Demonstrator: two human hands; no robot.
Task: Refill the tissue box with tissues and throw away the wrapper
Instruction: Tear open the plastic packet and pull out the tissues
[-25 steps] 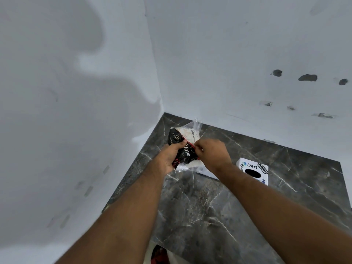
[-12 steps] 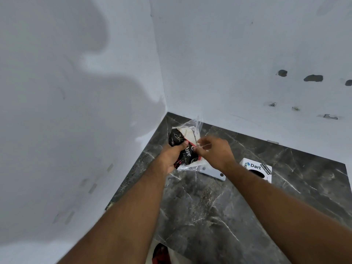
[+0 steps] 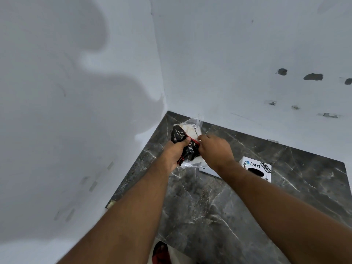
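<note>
White walls (image 3: 238, 54) meet above a dark marble counter (image 3: 209, 216) at lower center. A white box (image 3: 256, 166) sits right of center. At center, the left hand (image 3: 174, 153) wraps around a tissue pack (image 3: 187, 143); right hand (image 3: 216, 151) fingers seemingly pinch its clear wrapper (image 3: 198, 121).

Tissue pack wrapper (image 3: 187, 147): thin plastic film, glossy, crinkled; black and red print, clear at its loose ends. Tissues (image 3: 192, 130) inside: soft white paper, matt. Tissue box (image 3: 256, 167): white, smooth, printed lettering; card or plastic cannot be told. Countertop (image 3: 219, 216): dark grey marble-look stone, polished, white-veined. Walls (image 3: 228, 54): matt white paint, chipped in spots.
</note>
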